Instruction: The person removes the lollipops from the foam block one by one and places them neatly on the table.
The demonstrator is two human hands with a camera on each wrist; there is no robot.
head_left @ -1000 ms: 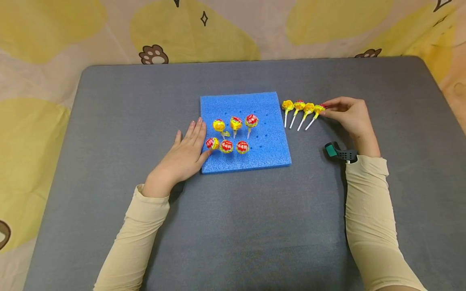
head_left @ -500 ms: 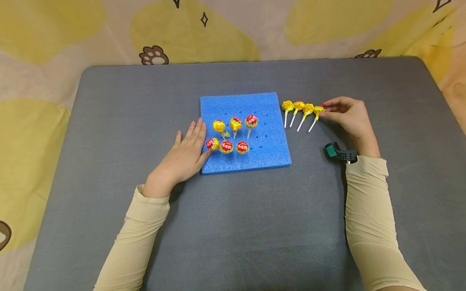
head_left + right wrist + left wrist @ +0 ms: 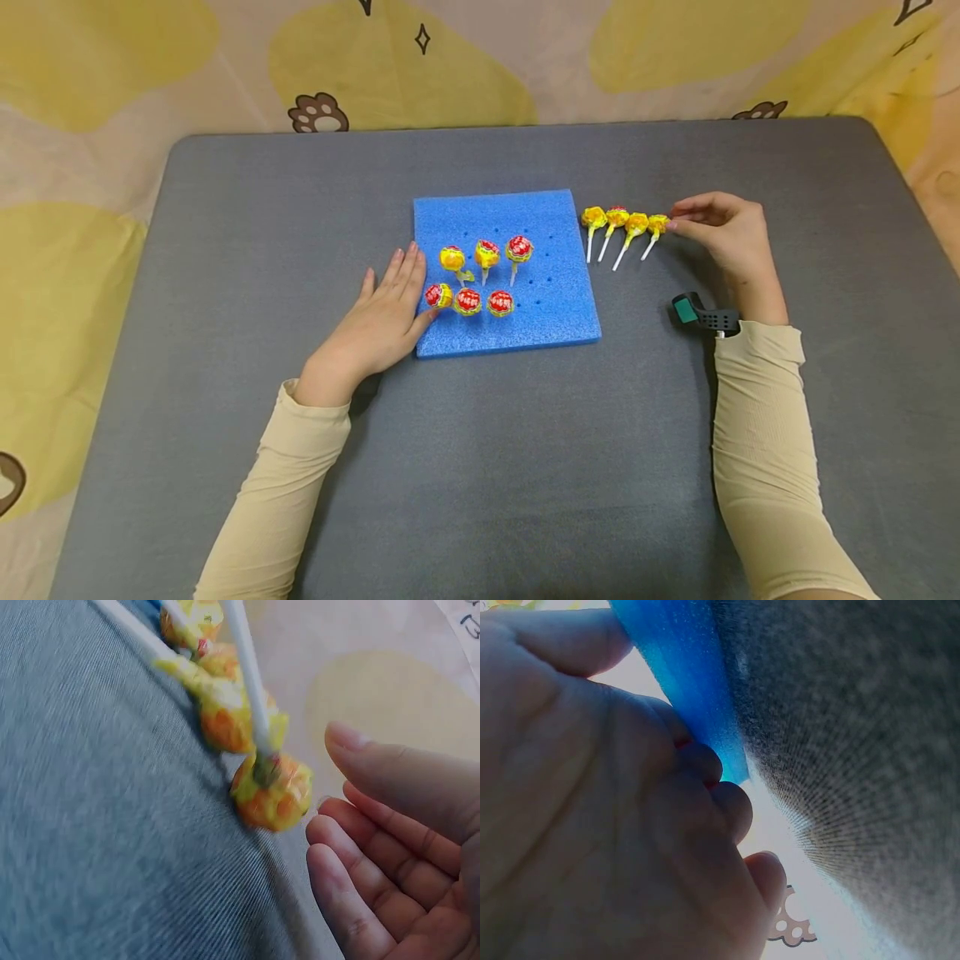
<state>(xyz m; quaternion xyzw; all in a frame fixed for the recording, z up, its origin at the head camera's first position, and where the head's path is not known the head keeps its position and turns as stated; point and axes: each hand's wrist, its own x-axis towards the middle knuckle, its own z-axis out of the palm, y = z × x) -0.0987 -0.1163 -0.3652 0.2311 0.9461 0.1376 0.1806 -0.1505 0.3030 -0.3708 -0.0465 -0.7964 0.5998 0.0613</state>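
Observation:
My left hand [image 3: 372,323] lies with straight fingers along the left edge of a blue foam board [image 3: 555,321], its thumb near the lower corner. In the left wrist view the fingertips meet the side of the foam [image 3: 697,682]. Several lollipops in red and yellow wrappers stand upright in the board, among them a front one [image 3: 500,303]. Right of the board, several more lollipops [image 3: 636,223] lie in a slanting row. My right hand [image 3: 731,237] is at the head of the outermost lollipop [image 3: 274,793], thumb and fingers apart with nothing between them.
The board has several small holes [image 3: 530,282] on its right part. A grey table [image 3: 525,467] carries everything. A dark wrist strap with a green patch [image 3: 685,310] sits at the right wrist. Behind the table hangs a patterned yellow cloth [image 3: 397,67].
The outermost lollipop's stick has swung to the right and its tail now sits farther back. My right hand has drawn slightly right, off its head. My left hand has stayed put.

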